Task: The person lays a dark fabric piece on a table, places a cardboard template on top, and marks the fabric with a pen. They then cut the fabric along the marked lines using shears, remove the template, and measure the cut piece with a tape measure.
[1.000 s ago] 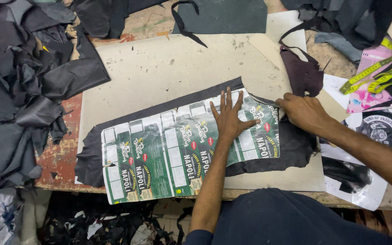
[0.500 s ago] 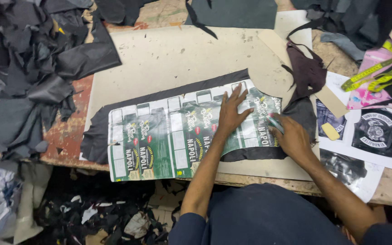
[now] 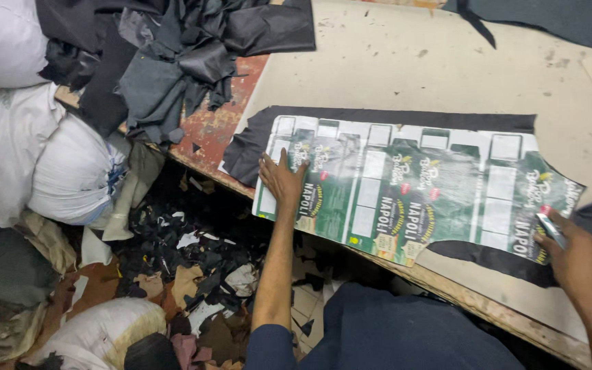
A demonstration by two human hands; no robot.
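Shifted to the nine o'clock end, the left hand (image 3: 281, 183) presses open-palmed on the flattened green-and-white printed cardboard template (image 3: 405, 195), while at three o'clock the right hand (image 3: 582, 262) grips a silver marking pen (image 3: 551, 227).

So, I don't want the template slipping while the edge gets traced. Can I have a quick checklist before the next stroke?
1. Left hand flat on the printed card template: ok.
2. Template lies over the black material, which shows along its top, left and lower edges: ok.
3. Right hand holds the marker at the template's right end: ok.
4. Marker tip touching: cannot tell.
5. Both lie flat on the table: ok.
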